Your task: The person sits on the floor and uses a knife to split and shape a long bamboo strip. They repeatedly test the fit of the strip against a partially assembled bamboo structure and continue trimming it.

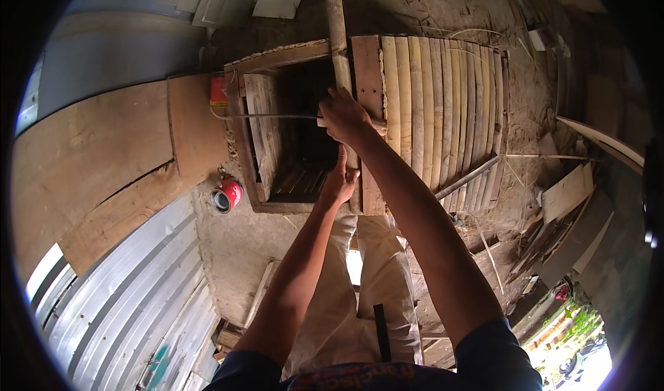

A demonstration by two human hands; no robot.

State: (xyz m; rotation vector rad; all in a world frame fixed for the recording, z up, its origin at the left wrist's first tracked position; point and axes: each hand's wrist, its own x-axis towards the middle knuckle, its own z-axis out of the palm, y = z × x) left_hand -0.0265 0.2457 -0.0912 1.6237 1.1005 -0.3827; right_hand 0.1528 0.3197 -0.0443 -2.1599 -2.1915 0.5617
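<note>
A long bamboo pole (337, 24) runs from the top of the view toward my body, across a wooden frame (242, 183) beside bamboo slats (436, 107). My left hand (339, 185) is closed round the pole's near part, thumb pointing away from me. Farther up, my right hand (344, 118) grips the wooden handle of a long-bladed knife (270, 116) over the pole. Its thin blade shows edge-on, pointing left across the dark opening in the frame, and the handle's end sticks out to the right. Whether the edge touches the pole is hidden by my hand.
A red can (227, 195) lies on the dirt floor left of the frame, with a red box (218, 89) farther up. Corrugated metal sheet (138, 301) and plywood (97, 163) stand at left. A thin stick (470, 177) rests on the slats; boards (567, 190) lie at right.
</note>
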